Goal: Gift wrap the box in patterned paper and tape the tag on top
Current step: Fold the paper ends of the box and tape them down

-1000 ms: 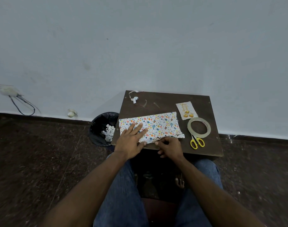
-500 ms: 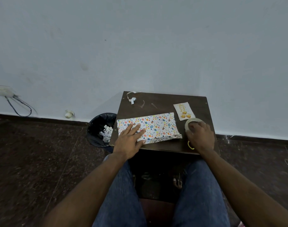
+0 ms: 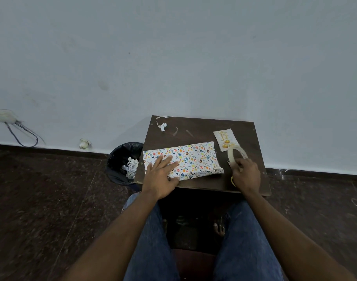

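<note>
The box wrapped in white paper with coloured egg patterns (image 3: 193, 158) lies across the small dark table (image 3: 204, 126). My left hand (image 3: 161, 175) presses flat on its left part, fingers spread. My right hand (image 3: 245, 175) grips the clear tape roll (image 3: 237, 154), which is tilted up on edge off the table at the right. The cream gift tag with gold balloons (image 3: 225, 138) lies just behind the roll. A yellow scissors handle (image 3: 232, 180) peeks out under my right hand.
Paper and tape scraps (image 3: 163, 125) lie at the table's far left corner. A black bin with paper offcuts (image 3: 124, 163) stands left of the table. The wall is right behind the table. My knees in jeans are under the near edge.
My right hand left the parcel's near edge, moved right to the tape roll, closed on it and tipped it up off the table. My left hand stayed pressing on the parcel.
</note>
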The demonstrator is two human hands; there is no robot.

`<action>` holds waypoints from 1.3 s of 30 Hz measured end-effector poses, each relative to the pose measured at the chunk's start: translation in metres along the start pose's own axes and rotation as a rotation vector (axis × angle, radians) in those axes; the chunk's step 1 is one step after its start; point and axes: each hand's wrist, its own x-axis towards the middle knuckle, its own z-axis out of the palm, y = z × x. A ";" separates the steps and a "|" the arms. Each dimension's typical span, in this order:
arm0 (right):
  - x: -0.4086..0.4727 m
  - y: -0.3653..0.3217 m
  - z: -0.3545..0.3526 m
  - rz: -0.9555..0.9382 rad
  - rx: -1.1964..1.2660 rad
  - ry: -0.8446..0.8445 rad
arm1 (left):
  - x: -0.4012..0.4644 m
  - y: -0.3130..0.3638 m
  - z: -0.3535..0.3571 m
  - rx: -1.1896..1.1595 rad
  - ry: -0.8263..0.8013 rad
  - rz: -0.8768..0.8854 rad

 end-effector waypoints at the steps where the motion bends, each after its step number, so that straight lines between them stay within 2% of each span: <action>1: -0.003 -0.006 -0.001 -0.010 0.064 0.015 | 0.001 0.002 -0.002 -0.006 -0.001 -0.015; 6: -0.026 -0.037 0.004 -0.110 0.318 0.012 | 0.007 0.017 -0.018 -0.062 0.093 -0.007; 8: -0.034 -0.046 0.010 -0.180 0.369 -0.020 | 0.006 0.033 -0.020 -0.282 0.154 -0.022; 12: -0.045 -0.062 0.017 -0.348 0.367 -0.058 | 0.003 0.075 -0.031 -0.990 0.152 -0.214; 16: -0.052 -0.067 0.020 -0.395 0.336 -0.094 | 0.000 0.092 -0.040 -1.151 0.142 -0.307; 27: -0.057 -0.059 0.022 -0.519 0.146 -0.107 | -0.006 0.080 -0.043 -1.187 0.097 -0.477; 31: -0.059 -0.062 0.017 -0.560 0.113 -0.098 | -0.005 0.074 -0.039 -1.164 0.091 -0.483; 34: -0.061 -0.063 0.015 -0.576 0.103 -0.086 | -0.004 0.069 -0.034 -0.969 0.156 -0.403; 37: -0.065 -0.062 0.015 -0.594 0.103 -0.110 | -0.001 0.063 -0.028 -0.591 0.196 -0.310; 39: -0.067 -0.061 0.014 -0.530 0.135 -0.124 | -0.002 0.060 -0.027 -0.404 0.212 -0.297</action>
